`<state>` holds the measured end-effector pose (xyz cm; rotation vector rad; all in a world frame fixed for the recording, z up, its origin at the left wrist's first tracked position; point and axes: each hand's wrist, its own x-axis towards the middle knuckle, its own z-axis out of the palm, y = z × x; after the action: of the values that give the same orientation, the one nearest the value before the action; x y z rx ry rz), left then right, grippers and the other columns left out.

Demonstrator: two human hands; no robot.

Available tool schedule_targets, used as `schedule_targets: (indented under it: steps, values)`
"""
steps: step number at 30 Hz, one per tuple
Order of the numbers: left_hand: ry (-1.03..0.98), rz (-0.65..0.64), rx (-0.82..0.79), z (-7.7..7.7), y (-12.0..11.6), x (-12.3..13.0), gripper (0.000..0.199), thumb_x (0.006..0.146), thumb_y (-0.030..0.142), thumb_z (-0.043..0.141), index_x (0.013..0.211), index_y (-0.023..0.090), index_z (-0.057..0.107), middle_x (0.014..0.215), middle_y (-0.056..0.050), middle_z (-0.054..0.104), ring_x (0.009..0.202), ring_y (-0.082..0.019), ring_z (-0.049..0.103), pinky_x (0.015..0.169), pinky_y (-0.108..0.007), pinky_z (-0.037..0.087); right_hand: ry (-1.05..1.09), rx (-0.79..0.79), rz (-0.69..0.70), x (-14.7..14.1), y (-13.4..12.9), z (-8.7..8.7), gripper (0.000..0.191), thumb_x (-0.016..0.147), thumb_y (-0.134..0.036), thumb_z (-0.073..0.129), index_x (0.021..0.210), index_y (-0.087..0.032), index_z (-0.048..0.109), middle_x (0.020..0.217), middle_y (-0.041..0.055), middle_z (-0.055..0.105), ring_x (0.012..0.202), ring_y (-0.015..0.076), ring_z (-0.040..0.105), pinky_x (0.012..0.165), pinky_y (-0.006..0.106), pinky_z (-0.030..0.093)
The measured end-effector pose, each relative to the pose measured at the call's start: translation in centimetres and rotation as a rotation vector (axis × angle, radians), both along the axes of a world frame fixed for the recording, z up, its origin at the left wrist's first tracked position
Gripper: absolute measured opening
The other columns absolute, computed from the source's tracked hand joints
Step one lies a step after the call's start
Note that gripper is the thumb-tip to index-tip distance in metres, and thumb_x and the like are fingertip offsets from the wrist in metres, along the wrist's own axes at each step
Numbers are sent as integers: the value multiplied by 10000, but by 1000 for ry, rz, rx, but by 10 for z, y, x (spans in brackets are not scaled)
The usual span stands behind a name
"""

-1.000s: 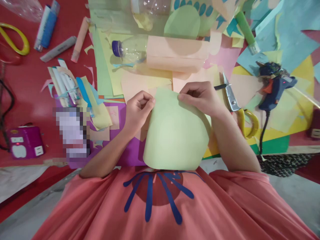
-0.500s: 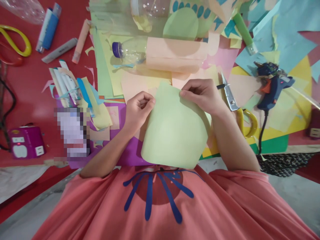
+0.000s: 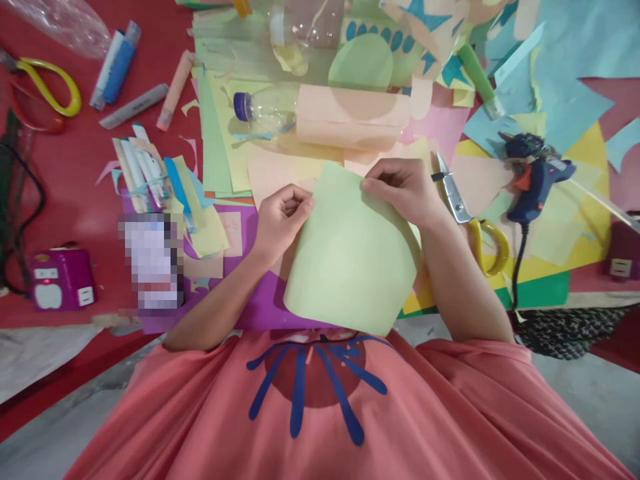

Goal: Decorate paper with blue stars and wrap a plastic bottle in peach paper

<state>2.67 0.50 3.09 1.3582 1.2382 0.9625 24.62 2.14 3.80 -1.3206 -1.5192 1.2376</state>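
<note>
Pinched at its upper edges between thumb and fingers of both hands, a pale green paper sheet (image 3: 353,257) is held up over a paper-strewn red table (image 3: 80,167). Its left edge is gripped by the left hand (image 3: 284,223), its upper right edge by the right hand (image 3: 400,190). One corner is left poking up between the two grips, while most of the sheet is spread below them, toward the wearer's coral shirt (image 3: 210,413). The paper is plain and unmarked, bowed into a soft curve, with its lower left rounded over and its lower right drawn to a corner.

Beyond the hands, a clear plastic bottle (image 3: 273,110) is laid on its side, closed by a purple cap (image 3: 243,107) and wrapped around much of its length in peach paper (image 3: 350,117); nothing can be made out inside its bare end. Farther back, a second clear bottle (image 3: 320,23) is partly cut off by the frame; whether the yellowish scrap (image 3: 293,60) seen there is inside cannot be told.
</note>
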Motion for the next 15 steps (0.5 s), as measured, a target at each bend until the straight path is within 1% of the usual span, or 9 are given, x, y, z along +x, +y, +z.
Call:
schedule_targets:
  steps: [4,8,15]
  values:
    - [-2,-4,-16,2,1,0,158,716,299,584,630,197,499,618,37,495,567,-77,463,547,-183,404,-4,-10,-15,-2,1,1,177,769,-123,653,605,-177,610,566,-37,486,512,62,381,466,224,298]
    - [-15,-22,-46,5,-2,-1,164,717,312,588,637,196,505,622,40,486,560,-74,452,544,-189,386,-26,17,-46,-1,0,3,174,767,-125,652,605,-175,613,572,-31,506,524,66,389,480,230,300]
    - [8,-65,-100,6,-13,-5,200,738,339,594,642,204,481,646,31,521,583,-87,489,569,-204,410,-92,32,-57,0,-16,10,173,782,-155,645,615,-189,613,563,-32,510,510,68,376,461,233,277]
